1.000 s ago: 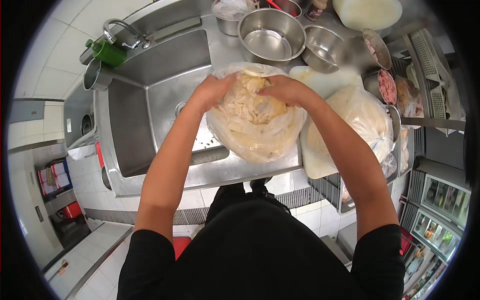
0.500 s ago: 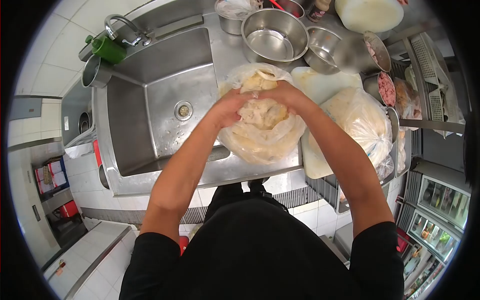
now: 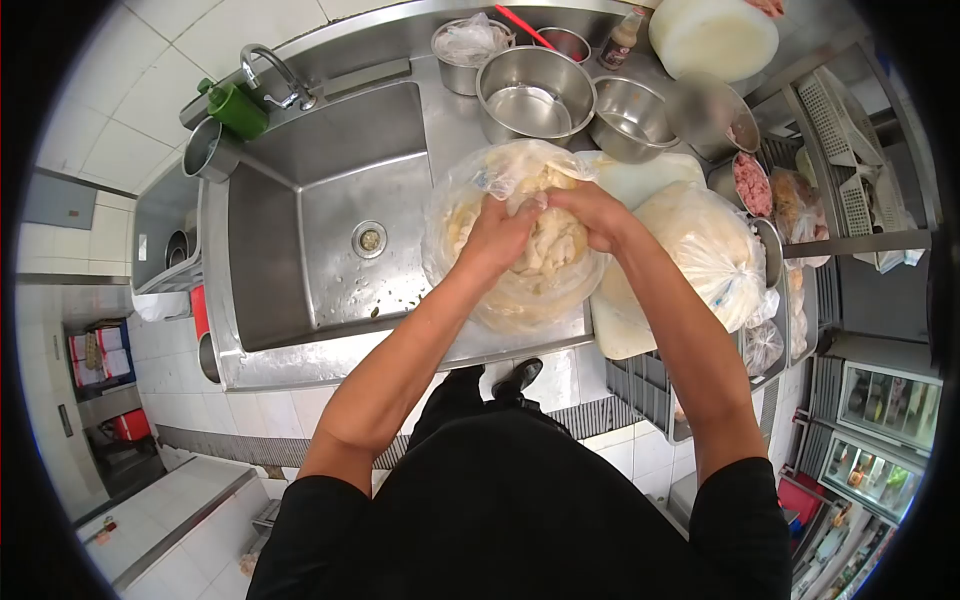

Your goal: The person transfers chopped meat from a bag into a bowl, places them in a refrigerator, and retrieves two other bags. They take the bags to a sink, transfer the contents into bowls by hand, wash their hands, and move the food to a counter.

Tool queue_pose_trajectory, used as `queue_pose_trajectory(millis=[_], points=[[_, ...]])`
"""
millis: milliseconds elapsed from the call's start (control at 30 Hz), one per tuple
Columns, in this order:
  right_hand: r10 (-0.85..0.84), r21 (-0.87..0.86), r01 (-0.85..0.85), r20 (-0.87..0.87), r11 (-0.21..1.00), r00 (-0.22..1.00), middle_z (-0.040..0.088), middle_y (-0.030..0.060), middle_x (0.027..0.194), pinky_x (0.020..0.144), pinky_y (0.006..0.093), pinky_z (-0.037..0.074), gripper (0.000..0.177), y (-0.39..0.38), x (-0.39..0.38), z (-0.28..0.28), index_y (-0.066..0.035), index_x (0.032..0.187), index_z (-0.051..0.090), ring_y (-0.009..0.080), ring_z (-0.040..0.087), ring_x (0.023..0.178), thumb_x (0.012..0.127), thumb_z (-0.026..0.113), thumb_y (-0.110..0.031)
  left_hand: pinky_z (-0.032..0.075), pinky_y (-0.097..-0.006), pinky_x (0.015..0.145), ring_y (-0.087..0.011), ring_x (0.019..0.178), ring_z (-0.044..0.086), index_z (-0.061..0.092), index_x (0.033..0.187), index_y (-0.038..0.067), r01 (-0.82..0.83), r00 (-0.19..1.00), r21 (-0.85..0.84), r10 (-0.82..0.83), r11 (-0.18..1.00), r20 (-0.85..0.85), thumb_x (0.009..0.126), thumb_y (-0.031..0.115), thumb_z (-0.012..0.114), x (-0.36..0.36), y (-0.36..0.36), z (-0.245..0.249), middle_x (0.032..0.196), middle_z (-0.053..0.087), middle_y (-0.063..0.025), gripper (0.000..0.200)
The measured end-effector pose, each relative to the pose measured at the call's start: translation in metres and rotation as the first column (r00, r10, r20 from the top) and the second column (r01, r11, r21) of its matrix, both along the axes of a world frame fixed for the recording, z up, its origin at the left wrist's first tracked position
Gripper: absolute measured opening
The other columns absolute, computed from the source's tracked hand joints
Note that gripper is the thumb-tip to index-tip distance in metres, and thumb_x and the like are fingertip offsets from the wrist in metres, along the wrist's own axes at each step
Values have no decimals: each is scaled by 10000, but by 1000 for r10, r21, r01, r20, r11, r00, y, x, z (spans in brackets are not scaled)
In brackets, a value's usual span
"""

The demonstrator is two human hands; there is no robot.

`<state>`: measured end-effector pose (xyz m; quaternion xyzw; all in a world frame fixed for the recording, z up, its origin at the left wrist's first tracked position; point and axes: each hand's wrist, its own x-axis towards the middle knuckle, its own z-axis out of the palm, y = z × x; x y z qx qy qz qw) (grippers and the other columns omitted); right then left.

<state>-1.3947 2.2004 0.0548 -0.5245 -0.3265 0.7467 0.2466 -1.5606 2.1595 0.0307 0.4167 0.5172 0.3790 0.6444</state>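
A clear plastic bag (image 3: 540, 305) full of pale, lumpy pieces (image 3: 553, 248), which look like raw meat, rests on the steel counter beside the sink. My left hand (image 3: 500, 236) is closed on the bag's plastic at its upper middle. Close beside it, my right hand (image 3: 592, 212) also grips the plastic, with the thumbs and fingers of both hands nearly touching. A second filled bag (image 3: 690, 240), tied shut, lies right of my right forearm on a white cutting board (image 3: 618, 330).
The steel sink (image 3: 335, 200) lies to the left, with a tap (image 3: 285, 90) and a green bottle (image 3: 238, 110) behind it. Steel pots (image 3: 535, 100) and bowls (image 3: 630, 120) line the back. Minced meat (image 3: 752, 185) sits in a container at right, near a shelf rack (image 3: 865, 245).
My hands have drawn closer together over the bag. Its mouth, wider before around the contents, is now gathered between them. The view has shifted slightly.
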Motion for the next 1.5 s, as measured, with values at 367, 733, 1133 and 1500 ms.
queue_pose_trajectory(millis=[367, 733, 1133, 1500], points=[[-13, 135, 28, -108, 990, 994, 643, 130, 1098, 760, 343, 578, 468, -12, 6, 36, 9, 1232, 536, 225, 674, 929, 834, 679, -193, 501, -396, 800, -226, 1028, 589, 376, 1320, 2, 36, 994, -98, -26, 995, 107, 889, 331, 641, 8, -4, 71, 1183, 551, -135, 603], [53, 248, -32, -78, 968, 996, 650, 124, 1075, 760, 334, 577, 430, -6, 10, 68, 30, 1201, 553, 208, 675, 917, 831, 659, -161, 516, -368, 841, -244, 1030, 598, 360, 1340, -12, 109, 972, 74, -121, 991, 202, 757, 63, 678, 12, 4, 101, 1155, 561, -150, 668], [131, 390, -94, -70, 916, 989, 653, 90, 1100, 795, 302, 581, 316, -5, 11, 163, -17, 1196, 565, 163, 674, 944, 935, 557, -197, 529, -350, 849, -213, 1004, 616, 406, 1293, -1, 150, 973, 256, -189, 955, 136, 743, 75, 721, 8, 15, 191, 1120, 594, -117, 638], [96, 478, -86, 2, 874, 995, 637, 91, 1159, 856, 344, 579, 354, 87, 21, 234, -34, 1212, 536, 185, 669, 988, 974, 516, -295, 562, -389, 737, -230, 889, 653, 494, 1232, -20, 270, 933, 428, -344, 862, 105, 795, 154, 699, 10, 122, 248, 1061, 644, -172, 513]])
